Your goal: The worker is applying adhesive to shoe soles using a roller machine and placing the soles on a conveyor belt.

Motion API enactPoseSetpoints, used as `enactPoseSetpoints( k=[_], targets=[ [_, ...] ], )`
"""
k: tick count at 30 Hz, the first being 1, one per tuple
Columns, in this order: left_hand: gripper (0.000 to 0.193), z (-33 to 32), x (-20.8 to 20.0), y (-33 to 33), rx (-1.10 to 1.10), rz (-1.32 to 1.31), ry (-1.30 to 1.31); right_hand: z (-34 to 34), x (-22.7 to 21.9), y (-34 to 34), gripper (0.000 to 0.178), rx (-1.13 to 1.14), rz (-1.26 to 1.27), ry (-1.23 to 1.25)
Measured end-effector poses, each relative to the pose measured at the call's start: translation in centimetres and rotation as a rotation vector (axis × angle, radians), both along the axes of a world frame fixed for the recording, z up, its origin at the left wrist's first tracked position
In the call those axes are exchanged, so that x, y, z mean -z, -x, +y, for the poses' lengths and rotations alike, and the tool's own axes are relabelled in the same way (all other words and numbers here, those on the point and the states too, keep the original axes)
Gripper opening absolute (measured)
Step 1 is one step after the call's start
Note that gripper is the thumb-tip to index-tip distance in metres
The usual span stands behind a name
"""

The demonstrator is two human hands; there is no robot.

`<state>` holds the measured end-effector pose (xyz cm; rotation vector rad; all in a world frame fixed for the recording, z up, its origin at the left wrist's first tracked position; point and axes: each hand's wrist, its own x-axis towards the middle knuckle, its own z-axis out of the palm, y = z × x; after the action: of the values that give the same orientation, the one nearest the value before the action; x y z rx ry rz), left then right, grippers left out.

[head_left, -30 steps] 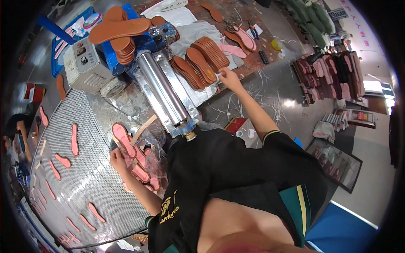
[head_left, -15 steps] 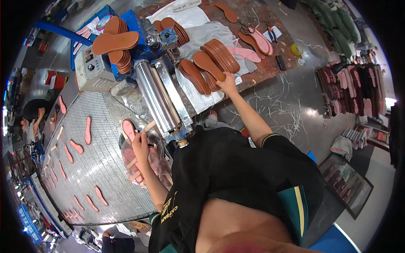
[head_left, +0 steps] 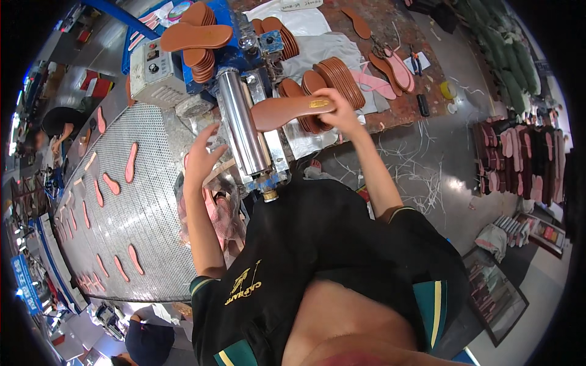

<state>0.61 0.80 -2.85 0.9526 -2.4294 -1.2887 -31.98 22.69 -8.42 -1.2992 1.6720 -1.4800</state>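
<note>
My right hand (head_left: 342, 114) grips a brown insole (head_left: 274, 113) by one end. The insole lies level, and its wide end reaches the right side of a shiny metal roller (head_left: 240, 125). On the roller's other side is my left hand (head_left: 201, 155), empty, fingers spread and curved. Beneath and beyond my right hand stand stacks of brown insoles (head_left: 339, 80) on the worktable (head_left: 403, 113). More brown insoles (head_left: 196, 36) are piled on top of the blue roller machine. A clear bag holding pink insoles (head_left: 213, 207) sits below my left hand.
A mesh conveyor belt (head_left: 155, 213) on the left carries several spaced pink insoles. A grey control box (head_left: 157, 74) stands beside the machine. Pliers (head_left: 417, 63) and yellow tape (head_left: 448, 90) lie on the table. A rack of insoles (head_left: 522, 152) stands right. White strands litter the floor.
My left hand has let go of a pink insole and moved up beside the roller. My right hand has lifted a brown insole off the stack and brought it left to the roller.
</note>
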Motion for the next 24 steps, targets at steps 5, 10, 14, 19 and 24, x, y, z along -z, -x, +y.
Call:
enactPoseSetpoints(
  k=[5,10,14,19,24],
  targets=[
    [0.075,-0.4,-2.2,1.5,0.192,-0.038,0.178,-1.9,-1.8,-4.4,0.07,-0.119,-0.437,0.034],
    [0.083,-1.3,-1.4,1.4,0.277,-0.007,0.306,-0.2,2.7,-5.6,0.075,0.035,-0.37,-0.13],
    [0.073,-2.0,-1.0,0.6,0.225,-0.014,0.493,5.6,12.2,-5.2,0.051,0.077,-0.07,-0.359],
    [0.065,-2.8,-0.2,-3.6,0.109,-0.136,0.643,12.1,17.5,-6.7,0.028,-0.206,-0.073,-0.866],
    [0.061,-4.9,2.7,-7.5,0.047,-0.072,0.329,17.7,25.6,-6.1,0.018,-0.28,-0.119,-0.929]
  ],
)
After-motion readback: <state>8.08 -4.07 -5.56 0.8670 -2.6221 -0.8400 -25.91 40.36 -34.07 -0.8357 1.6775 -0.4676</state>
